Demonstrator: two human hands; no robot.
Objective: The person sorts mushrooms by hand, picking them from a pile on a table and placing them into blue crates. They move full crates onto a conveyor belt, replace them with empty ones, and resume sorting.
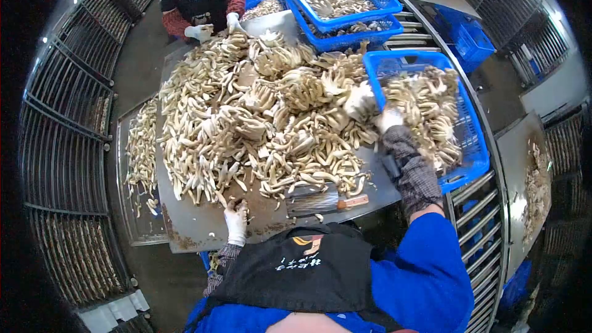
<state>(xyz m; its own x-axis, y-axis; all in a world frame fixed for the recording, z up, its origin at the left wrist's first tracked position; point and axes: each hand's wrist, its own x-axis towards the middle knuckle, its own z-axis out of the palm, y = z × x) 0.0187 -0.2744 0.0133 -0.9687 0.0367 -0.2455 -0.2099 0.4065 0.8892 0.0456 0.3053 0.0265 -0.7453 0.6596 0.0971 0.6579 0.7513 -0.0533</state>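
Note:
My left hand [236, 222], in a white glove, is at the near edge of the metal table [203, 225]. Its fingers are closed around something small and dark that I cannot make out. My right hand [390, 119], also gloved and blurred, is between the mushroom pile [246, 126] and the near blue basket [475, 142]. A blurred mushroom cluster [361, 105] appears to be in its grasp. Pale, long-stemmed mushrooms [425, 108] fill much of that basket. A flat tool with a wooden handle [353, 202] lies on the table before me.
Across the table, a person's gloved hands [200, 32] touch the pile. Stacked blue baskets [388, 3] of mushrooms stand at the back. A roller conveyor [478, 225] runs along the right. A lower tray [132, 209] with mushrooms is at the left, and racks [68, 166] line the aisle.

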